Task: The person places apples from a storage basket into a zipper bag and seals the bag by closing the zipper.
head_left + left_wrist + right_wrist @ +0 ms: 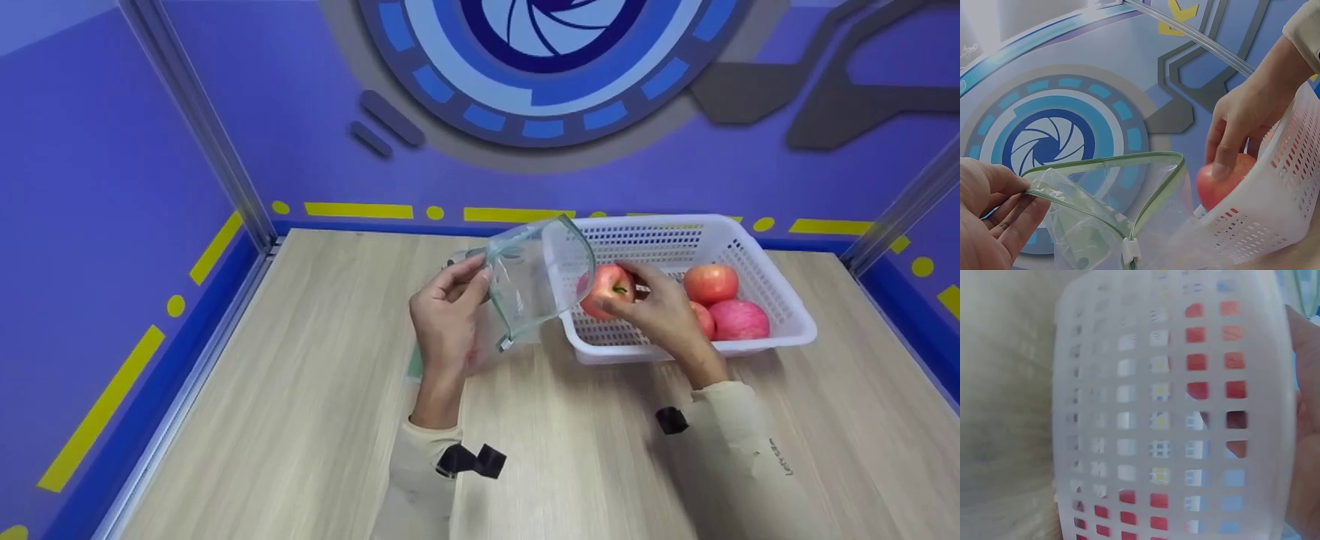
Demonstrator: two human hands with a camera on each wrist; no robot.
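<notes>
Sleeves [421, 495] lie nearest. Left hand [450, 311] pinches the rim of a clear bag [532, 289], its open mouth stretching right toward an apple [602, 298] that the right hand [666, 309] grips in curled fingers at the left end of the basket [796, 331]. Other apples [741, 321] lie right of that hand.

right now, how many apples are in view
4: one held apple in the right hand; in the right half of the white basket, an orange-red apple, a pink apple and a partly covered apple. Others may be hidden.
</notes>
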